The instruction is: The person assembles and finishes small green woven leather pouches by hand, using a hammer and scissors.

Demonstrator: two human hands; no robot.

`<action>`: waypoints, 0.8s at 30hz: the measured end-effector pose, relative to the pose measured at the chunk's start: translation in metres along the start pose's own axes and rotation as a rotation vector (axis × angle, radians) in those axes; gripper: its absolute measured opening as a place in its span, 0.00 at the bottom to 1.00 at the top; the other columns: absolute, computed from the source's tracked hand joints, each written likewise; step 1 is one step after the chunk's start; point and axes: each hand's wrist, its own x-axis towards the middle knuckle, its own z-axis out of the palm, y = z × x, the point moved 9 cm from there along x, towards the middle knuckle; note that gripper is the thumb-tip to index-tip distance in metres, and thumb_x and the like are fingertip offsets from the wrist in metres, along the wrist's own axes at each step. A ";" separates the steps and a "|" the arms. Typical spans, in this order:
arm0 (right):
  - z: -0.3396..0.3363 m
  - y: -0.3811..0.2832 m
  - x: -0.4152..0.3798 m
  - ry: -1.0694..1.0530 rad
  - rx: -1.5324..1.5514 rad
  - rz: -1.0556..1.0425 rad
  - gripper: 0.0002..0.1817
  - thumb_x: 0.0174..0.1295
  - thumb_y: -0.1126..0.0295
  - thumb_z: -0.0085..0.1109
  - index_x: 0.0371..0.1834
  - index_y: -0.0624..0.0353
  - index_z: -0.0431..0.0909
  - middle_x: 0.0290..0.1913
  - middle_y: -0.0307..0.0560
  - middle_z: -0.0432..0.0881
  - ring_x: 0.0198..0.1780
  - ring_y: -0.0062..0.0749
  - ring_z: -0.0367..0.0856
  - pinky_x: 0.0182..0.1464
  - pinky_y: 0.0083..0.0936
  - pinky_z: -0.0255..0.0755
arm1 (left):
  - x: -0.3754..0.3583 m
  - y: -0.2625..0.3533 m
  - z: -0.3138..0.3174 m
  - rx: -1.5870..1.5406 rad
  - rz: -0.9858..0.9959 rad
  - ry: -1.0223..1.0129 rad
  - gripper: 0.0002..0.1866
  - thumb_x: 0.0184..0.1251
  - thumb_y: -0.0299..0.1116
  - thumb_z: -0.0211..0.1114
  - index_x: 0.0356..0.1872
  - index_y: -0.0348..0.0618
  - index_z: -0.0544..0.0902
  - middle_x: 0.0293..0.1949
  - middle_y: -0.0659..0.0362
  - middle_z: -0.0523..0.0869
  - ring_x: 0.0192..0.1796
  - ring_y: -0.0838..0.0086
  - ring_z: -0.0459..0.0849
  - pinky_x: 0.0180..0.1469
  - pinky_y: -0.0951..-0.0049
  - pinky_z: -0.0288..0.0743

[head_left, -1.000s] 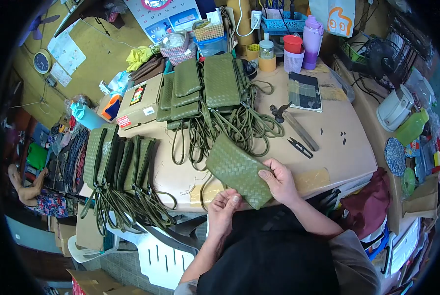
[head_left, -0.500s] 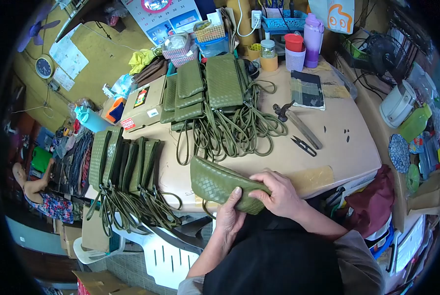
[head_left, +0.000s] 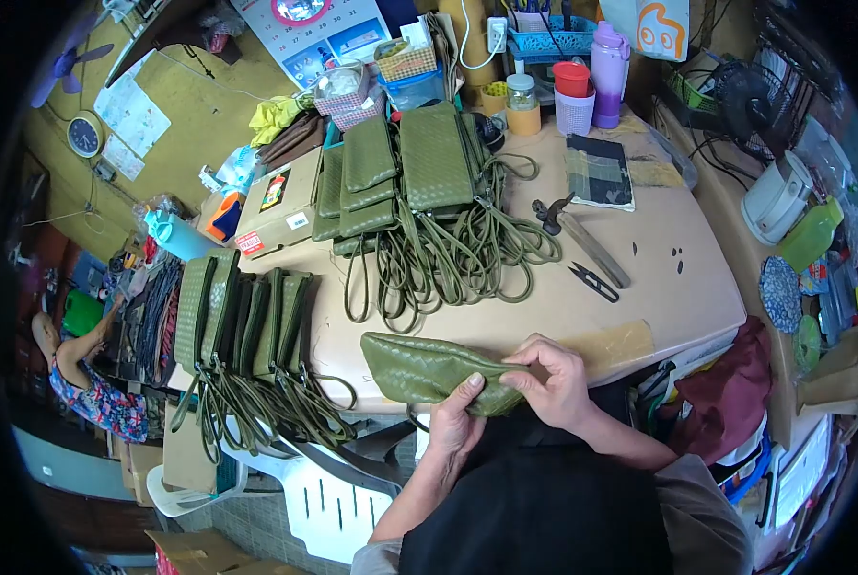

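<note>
Near the table's (head_left: pixel 678 249) front edge, in the head view, a woven green pouch (head_left: pixel 429 372) is held up in both hands. The left hand (head_left: pixel 456 422) grips its lower edge, thumb on the near face, the other fingers mostly hidden behind it; the right hand (head_left: pixel 552 383) pinches the upper edge towards the right end with thumb and forefinger, its remaining fingers curled. Only a short dark loop of strap (head_left: pixel 415 418) shows under the pouch. Taking the held pouch as the dial's centre, a row of similar pouches (head_left: pixel 242 311) stands between nine and ten o'clock, straps tangled over the table edge, and a stacked group (head_left: pixel 437 158) lies towards twelve, its lower pieces largely covered. A hammer (head_left: pixel 592 251) lies between one and two, snips (head_left: pixel 595 282) at two and a worn notebook (head_left: pixel 599 174) at one, with no title legible. Between ten and eleven, a cardboard box (head_left: pixel 280 209) carries a red label (head_left: pixel 250 241) that seems to read "FRAGILE"; its other stickers are too small to read. Towards eleven, a calendar (head_left: pixel 319 38), cut off by the top of the frame, shows "30" and "31". At nine, a person (head_left: pixel 93 383) in a flowered garment reaches towards dark hanging items (head_left: pixel 156 307), the hand too indistinct to make out.
</note>
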 end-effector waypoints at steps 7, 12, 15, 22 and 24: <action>0.001 0.021 0.008 -0.042 0.027 0.153 0.07 0.55 0.71 0.66 0.30 0.62 0.80 0.30 0.43 0.81 0.32 0.29 0.78 0.36 0.23 0.70 | 0.004 -0.004 -0.001 0.011 0.012 -0.041 0.19 0.59 0.24 0.65 0.52 0.36 0.74 0.47 0.52 0.81 0.52 0.63 0.80 0.60 0.60 0.71; 0.005 -0.031 0.016 -0.036 -0.319 -0.225 0.07 0.50 0.76 0.68 0.31 0.63 0.80 0.31 0.44 0.79 0.34 0.34 0.78 0.37 0.26 0.72 | 0.005 -0.002 -0.011 0.128 0.138 -0.010 0.18 0.63 0.21 0.62 0.54 0.36 0.72 0.50 0.54 0.79 0.53 0.68 0.78 0.59 0.66 0.71; 0.011 -0.034 0.011 0.010 -0.397 -0.280 0.09 0.48 0.77 0.68 0.33 0.62 0.79 0.30 0.47 0.78 0.32 0.42 0.78 0.35 0.31 0.73 | 0.001 0.000 -0.004 0.123 0.133 -0.033 0.18 0.63 0.22 0.63 0.54 0.37 0.72 0.49 0.55 0.79 0.52 0.69 0.78 0.57 0.67 0.72; 0.010 -0.027 0.006 -0.059 -0.340 -0.250 0.07 0.52 0.76 0.63 0.31 0.60 0.74 0.30 0.48 0.75 0.33 0.43 0.76 0.39 0.35 0.70 | 0.000 0.014 -0.006 0.033 0.113 0.053 0.19 0.64 0.27 0.63 0.55 0.38 0.71 0.49 0.56 0.78 0.51 0.69 0.78 0.57 0.67 0.72; 0.008 -0.026 0.012 -0.087 -0.404 -0.172 0.07 0.52 0.75 0.64 0.32 0.61 0.75 0.31 0.47 0.76 0.34 0.43 0.76 0.39 0.35 0.70 | 0.001 0.014 -0.002 0.011 0.130 0.045 0.19 0.65 0.27 0.63 0.55 0.38 0.71 0.49 0.56 0.78 0.51 0.69 0.77 0.57 0.67 0.71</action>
